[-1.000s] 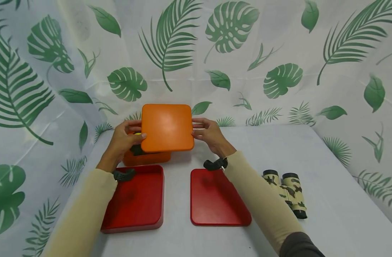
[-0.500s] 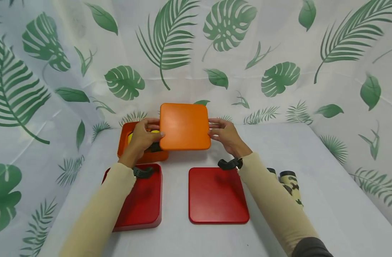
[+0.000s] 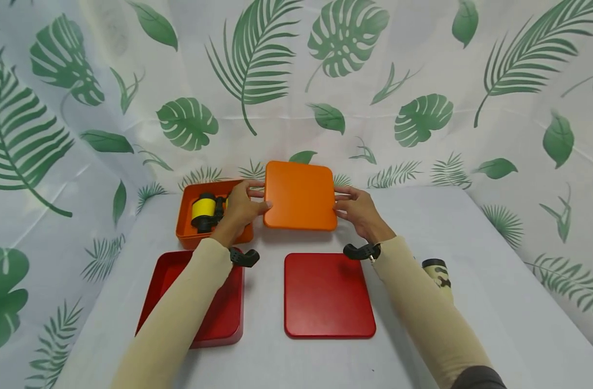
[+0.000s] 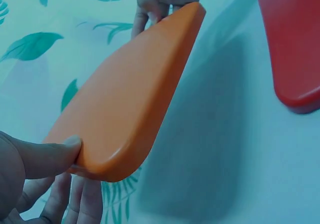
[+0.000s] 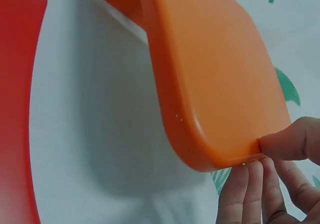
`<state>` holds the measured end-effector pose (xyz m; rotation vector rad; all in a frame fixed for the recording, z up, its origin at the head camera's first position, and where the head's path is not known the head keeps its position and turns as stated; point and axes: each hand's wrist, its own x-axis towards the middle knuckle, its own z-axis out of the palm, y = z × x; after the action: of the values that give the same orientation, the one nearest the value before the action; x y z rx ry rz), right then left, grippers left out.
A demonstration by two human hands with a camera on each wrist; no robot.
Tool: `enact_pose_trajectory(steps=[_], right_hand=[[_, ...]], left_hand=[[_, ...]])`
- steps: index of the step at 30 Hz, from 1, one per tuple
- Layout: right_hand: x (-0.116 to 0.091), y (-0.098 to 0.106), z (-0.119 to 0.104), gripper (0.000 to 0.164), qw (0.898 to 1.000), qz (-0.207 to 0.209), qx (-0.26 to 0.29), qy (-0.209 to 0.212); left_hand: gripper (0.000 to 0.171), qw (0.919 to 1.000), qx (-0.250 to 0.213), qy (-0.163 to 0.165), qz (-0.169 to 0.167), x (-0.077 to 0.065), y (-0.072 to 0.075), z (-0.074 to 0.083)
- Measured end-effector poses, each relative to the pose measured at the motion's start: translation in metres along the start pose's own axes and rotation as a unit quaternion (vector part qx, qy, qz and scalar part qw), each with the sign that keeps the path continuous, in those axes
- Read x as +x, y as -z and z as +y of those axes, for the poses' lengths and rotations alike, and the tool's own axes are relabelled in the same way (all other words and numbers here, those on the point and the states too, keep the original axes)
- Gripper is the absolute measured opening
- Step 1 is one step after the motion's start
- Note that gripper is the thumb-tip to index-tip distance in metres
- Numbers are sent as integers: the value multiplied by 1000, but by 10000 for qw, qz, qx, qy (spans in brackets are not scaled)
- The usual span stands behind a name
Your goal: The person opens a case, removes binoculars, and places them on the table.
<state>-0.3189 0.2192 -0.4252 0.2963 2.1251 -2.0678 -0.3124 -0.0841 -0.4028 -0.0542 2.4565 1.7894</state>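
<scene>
An orange lid (image 3: 300, 196) with rounded corners is held up, tilted, above the back of the table. My left hand (image 3: 242, 208) pinches its left edge, thumb on the top face and fingers behind, as the left wrist view shows. At the opposite edge my right hand (image 3: 362, 212) pinches it the same way, thumb over the lid's corner (image 5: 220, 108) in the right wrist view. The lid's shadow falls on the white cloth below. Behind my left hand stands an orange box (image 3: 183, 227) with yellow-and-black binoculars (image 3: 204, 208) in it, partly hidden by the hand.
A red open box (image 3: 155, 286) sits at front left, partly under my left forearm. A red lid (image 3: 329, 297) lies flat at the middle front. Camouflage binoculars (image 3: 437, 273) are mostly hidden by my right sleeve. A leaf-print cloth (image 3: 296, 70) hangs behind the table.
Both hands have carried the orange lid to the right, away from the orange box. The yellow-and-black binoculars inside now show more. My right forearm covers more of the camouflage binoculars.
</scene>
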Motion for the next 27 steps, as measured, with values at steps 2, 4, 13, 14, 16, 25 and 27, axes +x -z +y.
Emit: enact_pose_trajectory(steps=[2, 4, 13, 14, 16, 25, 27], right_hand=[[0, 4, 2, 55, 9999, 55, -37, -76], [0, 8, 4, 54, 9998, 96, -89, -149], [0, 20, 12, 57, 9984, 196, -380, -365], [0, 21, 13, 57, 9981, 218, -427, -387], [1, 24, 15, 58, 9974, 270, -512, -428], [2, 29, 21, 58, 9939, 391, -852, -577], [3, 29, 22, 57, 9931, 394, -956, -549]], left_hand=[[57, 9999, 102, 36, 20, 1, -6, -1], [57, 9998, 172, 61, 25, 0, -13, -1], [54, 9965, 751, 234, 297, 4, -40, -5], [53, 9958, 829, 203, 324, 4, -42, -5], [54, 9952, 898, 151, 347, 4, -47, -6], [55, 9905, 1284, 156, 472, 4, -63, -13], [55, 9901, 1293, 253, 477, 4, -65, -16]])
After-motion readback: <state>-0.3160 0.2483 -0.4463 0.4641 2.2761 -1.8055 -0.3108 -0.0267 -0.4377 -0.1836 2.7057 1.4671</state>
